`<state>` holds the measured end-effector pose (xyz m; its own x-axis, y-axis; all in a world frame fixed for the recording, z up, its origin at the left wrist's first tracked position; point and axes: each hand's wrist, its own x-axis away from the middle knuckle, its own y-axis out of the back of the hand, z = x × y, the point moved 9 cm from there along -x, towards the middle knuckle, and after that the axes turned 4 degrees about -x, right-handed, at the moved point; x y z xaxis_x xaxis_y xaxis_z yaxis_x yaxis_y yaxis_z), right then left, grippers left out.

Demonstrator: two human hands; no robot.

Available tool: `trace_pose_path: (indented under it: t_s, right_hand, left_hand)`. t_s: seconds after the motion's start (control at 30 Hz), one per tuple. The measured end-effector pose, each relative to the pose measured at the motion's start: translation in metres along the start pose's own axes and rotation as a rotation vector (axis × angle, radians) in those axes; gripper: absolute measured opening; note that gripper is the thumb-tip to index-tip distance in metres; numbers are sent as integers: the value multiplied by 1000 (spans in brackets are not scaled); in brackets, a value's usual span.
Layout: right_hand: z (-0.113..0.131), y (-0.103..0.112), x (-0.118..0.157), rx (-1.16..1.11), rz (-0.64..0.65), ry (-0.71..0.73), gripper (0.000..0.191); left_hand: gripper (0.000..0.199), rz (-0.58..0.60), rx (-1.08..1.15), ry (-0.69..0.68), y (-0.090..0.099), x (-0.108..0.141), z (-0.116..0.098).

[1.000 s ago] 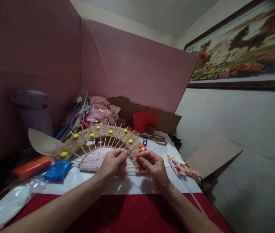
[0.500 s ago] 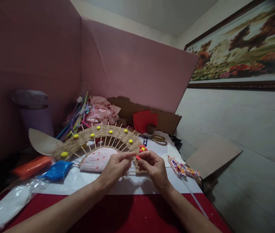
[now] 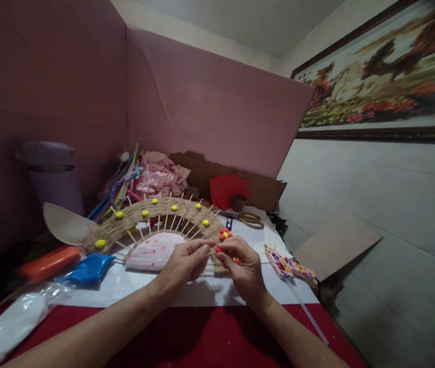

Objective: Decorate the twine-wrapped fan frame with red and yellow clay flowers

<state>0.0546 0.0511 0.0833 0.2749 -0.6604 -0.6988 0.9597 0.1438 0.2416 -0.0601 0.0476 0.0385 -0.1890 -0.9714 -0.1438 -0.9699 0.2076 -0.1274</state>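
Over the right end of a fan-shaped twine weaving [image 3: 175, 203] on thin sticks, my two hands meet at the fingertips. My right hand [image 3: 248, 268] is closed, pinching a small piece of red clay [image 3: 218, 250] between thumb and fingers. My left hand [image 3: 186, 261] has its thumb and index finger pressed together beside that piece; whatever they hold is too small to make out. A red clay flower with a yellow centre [image 3: 225, 234] sits on the weaving just beyond my fingers. Yellow clay dots [image 3: 174, 208] lie along the band, above a polka-dot fabric half-circle [image 3: 156, 251].
At left lie an orange clay packet [image 3: 50, 264], a blue clay packet [image 3: 90, 269] and a white clay bag [image 3: 12, 324]. Scissors [image 3: 250, 220] rest behind the weaving. A glue stick [image 3: 309, 312] with a flower-patterned wrapped piece [image 3: 290, 268] is at right. Pink fabric [image 3: 163, 176] is heaped behind.
My left thumb has come up against its index finger, which was stretched toward the red piece before. My right hand has turned slightly, and more red shows behind its fingers.
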Motion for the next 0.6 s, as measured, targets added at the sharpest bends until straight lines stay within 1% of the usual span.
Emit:
trace_pose_path:
  t_s: [0.07, 0.13, 0.2, 0.27, 0.37, 0.5, 0.6]
  right_hand:
    - [9, -2, 0, 19, 22, 62, 5]
    - [13, -6, 0, 15, 54, 85, 8]
    - [13, -9, 1, 13, 89, 84, 13]
    - [11, -11, 2, 18, 107, 79, 18]
    - [11, -10, 2, 36, 117, 77, 17]
    - [13, -9, 3, 59, 119, 81, 17]
    - [12, -7, 2, 70, 96, 66, 16]
  left_hand:
    - [35, 47, 9, 45, -3, -1, 6]
    - [35, 99, 21, 89, -6, 0, 11]
    - [31, 88, 69, 118, -4, 0, 13]
    - [28, 35, 125, 149, 0, 0, 14]
    - [31, -11, 168, 171, 3, 0, 13]
    - [36, 47, 213, 168, -3, 1, 12]
    - [33, 63, 239, 159, -4, 1, 11]
